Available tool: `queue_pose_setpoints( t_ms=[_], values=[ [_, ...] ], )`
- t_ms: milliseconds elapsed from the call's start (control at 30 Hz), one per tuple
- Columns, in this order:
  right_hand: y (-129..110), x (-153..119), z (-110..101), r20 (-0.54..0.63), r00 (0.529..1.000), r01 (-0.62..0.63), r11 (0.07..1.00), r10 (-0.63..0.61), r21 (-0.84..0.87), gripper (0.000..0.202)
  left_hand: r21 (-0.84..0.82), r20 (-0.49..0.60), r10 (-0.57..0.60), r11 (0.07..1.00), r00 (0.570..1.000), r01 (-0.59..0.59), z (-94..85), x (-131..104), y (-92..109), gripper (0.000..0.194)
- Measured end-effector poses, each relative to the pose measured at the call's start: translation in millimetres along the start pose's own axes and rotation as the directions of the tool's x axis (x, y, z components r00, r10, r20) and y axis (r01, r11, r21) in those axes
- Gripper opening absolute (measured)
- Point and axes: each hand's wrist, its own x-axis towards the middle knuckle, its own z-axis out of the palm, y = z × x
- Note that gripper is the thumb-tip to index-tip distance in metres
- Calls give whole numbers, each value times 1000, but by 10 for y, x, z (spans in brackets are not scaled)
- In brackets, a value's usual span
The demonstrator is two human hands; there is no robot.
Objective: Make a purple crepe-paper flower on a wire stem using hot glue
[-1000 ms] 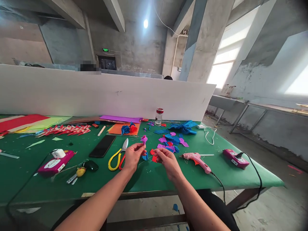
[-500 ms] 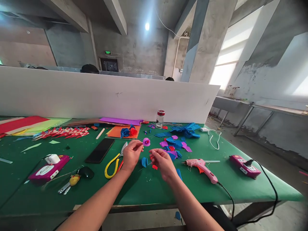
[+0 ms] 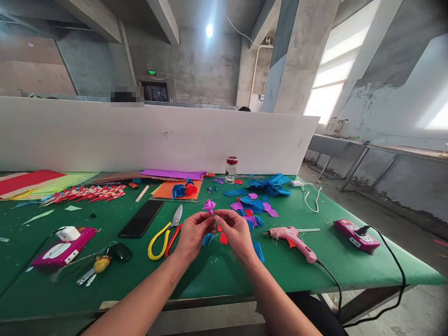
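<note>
A small purple paper flower stands upright above my fingertips. My left hand is closed on its base, thumb and fingers pinched together. Against the same base presses my right hand, also pinched, its fingertips touching those of the left. The stem below is mostly hidden by my fingers. Just left of my left hand lies a pair of scissors with yellow and red handles. Red paper and blue paper pieces lie under my hands. A pink glue gun rests on the table to the right.
Purple, red and blue petals lie beyond my right hand. Behind stand a red-lidded glass jar and a white partition. Blue and red paper flowers, a phone, keys and power strips sit on the green table.
My hands have come together at the flower's base; they were apart before. The flower has tipped from facing me to upright. The view has shifted slightly.
</note>
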Motion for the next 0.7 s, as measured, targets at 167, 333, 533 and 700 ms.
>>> queue_pose_setpoints(
  t_ms=[167, 333, 533, 700],
  values=[
    [-44, -6, 6, 0, 1000, -20, 999, 20, 37, 27, -93, 42, -55, 994, 998, 58, 68, -85, 35, 27],
    [-63, 5, 14, 6, 997, -77, 983, 78, 169, 30, -110, 72, -79, 990, 994, 86, 81, -122, 54, 21],
    [-122, 17, -31, -28, 999, -32, 998, 33, 47, 28, -85, 107, -80, 992, 991, 90, 102, -147, 38, 21],
    [-196, 19, -89, -39, 992, 114, 974, -124, -197, 17, -79, 118, -71, 994, 990, 81, 98, -151, 35, 22]
  ],
)
